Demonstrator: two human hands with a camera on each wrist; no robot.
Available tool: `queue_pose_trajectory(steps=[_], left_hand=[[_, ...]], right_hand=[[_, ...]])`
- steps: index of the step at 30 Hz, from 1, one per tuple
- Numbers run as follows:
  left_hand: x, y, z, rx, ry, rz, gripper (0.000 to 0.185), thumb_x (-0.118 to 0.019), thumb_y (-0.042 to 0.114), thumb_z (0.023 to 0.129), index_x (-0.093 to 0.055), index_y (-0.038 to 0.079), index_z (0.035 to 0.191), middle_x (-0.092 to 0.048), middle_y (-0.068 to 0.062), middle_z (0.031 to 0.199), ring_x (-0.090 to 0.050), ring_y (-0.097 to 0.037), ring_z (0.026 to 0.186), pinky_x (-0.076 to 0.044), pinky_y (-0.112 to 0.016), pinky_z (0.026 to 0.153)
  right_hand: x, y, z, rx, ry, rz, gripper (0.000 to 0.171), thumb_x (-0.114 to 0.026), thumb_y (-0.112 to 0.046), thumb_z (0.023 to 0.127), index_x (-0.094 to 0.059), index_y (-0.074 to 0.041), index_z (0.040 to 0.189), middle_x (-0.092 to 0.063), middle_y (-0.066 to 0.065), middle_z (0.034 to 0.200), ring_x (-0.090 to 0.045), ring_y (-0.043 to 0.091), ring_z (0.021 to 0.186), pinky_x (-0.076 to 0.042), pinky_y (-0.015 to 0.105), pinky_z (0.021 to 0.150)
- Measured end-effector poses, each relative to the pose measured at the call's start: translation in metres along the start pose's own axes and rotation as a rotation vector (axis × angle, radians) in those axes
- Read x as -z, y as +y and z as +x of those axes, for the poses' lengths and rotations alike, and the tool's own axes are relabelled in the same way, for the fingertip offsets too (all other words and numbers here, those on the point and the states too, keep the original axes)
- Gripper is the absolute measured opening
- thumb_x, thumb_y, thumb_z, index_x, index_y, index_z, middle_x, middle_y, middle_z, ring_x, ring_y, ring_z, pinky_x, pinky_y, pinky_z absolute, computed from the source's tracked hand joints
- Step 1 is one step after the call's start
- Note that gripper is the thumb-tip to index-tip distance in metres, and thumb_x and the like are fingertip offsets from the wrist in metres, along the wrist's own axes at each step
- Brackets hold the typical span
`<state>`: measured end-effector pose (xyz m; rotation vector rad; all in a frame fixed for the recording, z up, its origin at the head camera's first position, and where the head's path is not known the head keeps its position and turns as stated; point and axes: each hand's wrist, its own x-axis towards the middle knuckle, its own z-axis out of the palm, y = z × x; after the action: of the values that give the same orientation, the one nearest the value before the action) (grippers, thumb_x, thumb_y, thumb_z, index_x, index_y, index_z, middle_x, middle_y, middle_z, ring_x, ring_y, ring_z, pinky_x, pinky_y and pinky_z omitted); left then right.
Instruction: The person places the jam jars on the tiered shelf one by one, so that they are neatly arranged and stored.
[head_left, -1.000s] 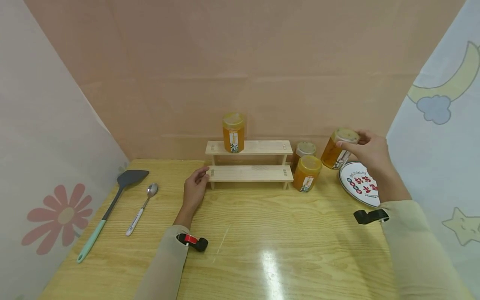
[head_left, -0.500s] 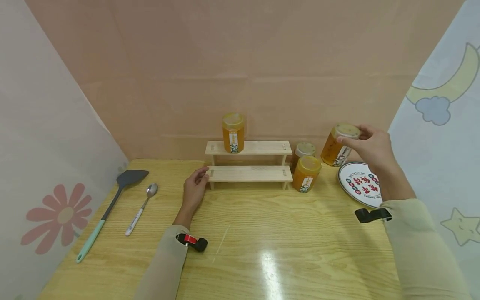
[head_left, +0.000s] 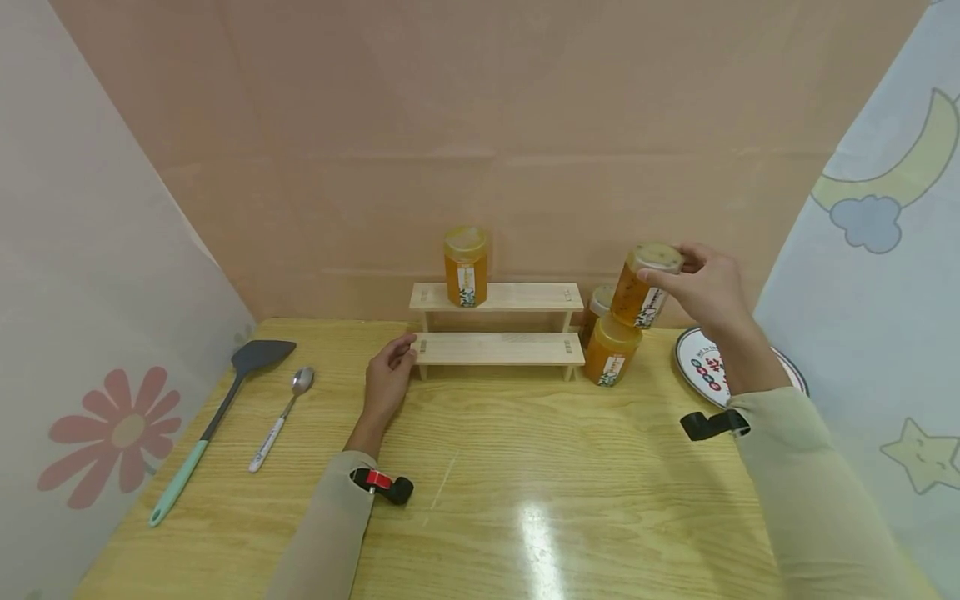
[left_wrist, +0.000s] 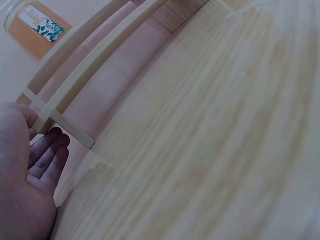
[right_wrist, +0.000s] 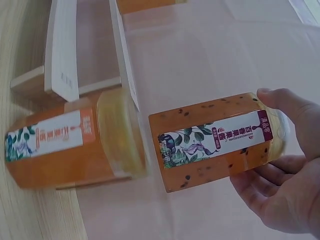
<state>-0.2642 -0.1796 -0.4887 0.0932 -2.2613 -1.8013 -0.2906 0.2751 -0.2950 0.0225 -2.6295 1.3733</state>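
My right hand [head_left: 708, 287] grips a jar of passion fruit jam [head_left: 637, 287] by its lid, thumb on one side and fingers on the other. Dark seeds show through its wall in the right wrist view. In the head view it overlaps a second jar [head_left: 611, 354] of amber jam on the table. Behind these, a third jar [head_left: 596, 308] is partly hidden. My left hand [head_left: 387, 379] pinches the left end of the lower board of a two-step wooden shelf [head_left: 498, 347], thumb above and fingers below in the left wrist view. Another amber jar [head_left: 467, 271] stands on the upper step.
On the left of the wooden table [head_left: 480, 467] lie a turner [head_left: 258, 357] with a mint handle and a spoon [head_left: 281, 425]. A white plate [head_left: 701, 358] with red lettering lies at right, partly behind my right forearm. A pinkish backdrop [head_left: 480, 125] rises behind the shelf.
My right hand has lifted the passion fruit jam jar off the table beside the plate and carried it left, over the other jars. The left hand stays on the shelf.
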Motion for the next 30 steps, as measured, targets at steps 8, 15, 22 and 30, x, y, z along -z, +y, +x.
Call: queue_pose_trajectory(steps=[8,15,22,30], left_hand=[[-0.001,0.001,-0.001,-0.016,0.006,0.007,0.03,-0.059,0.022,0.105,-0.068,0.014,0.133,-0.067,-0.011,0.133,-0.063,-0.024,0.124,-0.052,-0.025,0.098],[-0.005,-0.002,0.001,-0.019,-0.003,-0.003,0.031,-0.059,0.023,0.106,-0.067,0.015,0.134,-0.066,-0.009,0.134,-0.063,-0.024,0.125,-0.052,-0.04,0.106],[-0.005,-0.002,0.002,-0.016,-0.001,-0.003,0.03,-0.059,0.021,0.105,-0.068,0.015,0.134,-0.066,-0.009,0.135,-0.062,-0.024,0.126,-0.051,-0.043,0.107],[-0.004,-0.002,0.001,-0.026,0.006,-0.007,0.03,-0.06,0.021,0.105,-0.068,0.014,0.134,-0.067,-0.008,0.134,-0.062,-0.022,0.126,-0.053,-0.03,0.102]], right_hand=[[-0.024,-0.014,0.01,0.023,-0.046,0.068,0.077,-0.08,-0.048,0.088,-0.052,-0.011,0.149,-0.059,-0.005,0.121,-0.055,0.01,0.109,-0.046,0.023,0.09],[-0.041,-0.017,0.018,0.017,-0.044,0.106,0.076,-0.081,-0.043,0.088,-0.052,-0.009,0.149,-0.057,0.0,0.122,-0.054,0.012,0.105,-0.049,0.013,0.078],[-0.058,-0.025,0.021,0.029,-0.042,0.113,0.075,-0.082,-0.043,0.087,-0.053,-0.008,0.147,-0.057,0.002,0.12,-0.052,0.015,0.104,-0.049,0.014,0.077],[-0.078,-0.034,0.029,0.033,-0.043,0.156,0.068,-0.083,-0.04,0.087,-0.058,-0.007,0.141,-0.06,0.003,0.117,-0.055,0.014,0.101,-0.049,0.015,0.076]])
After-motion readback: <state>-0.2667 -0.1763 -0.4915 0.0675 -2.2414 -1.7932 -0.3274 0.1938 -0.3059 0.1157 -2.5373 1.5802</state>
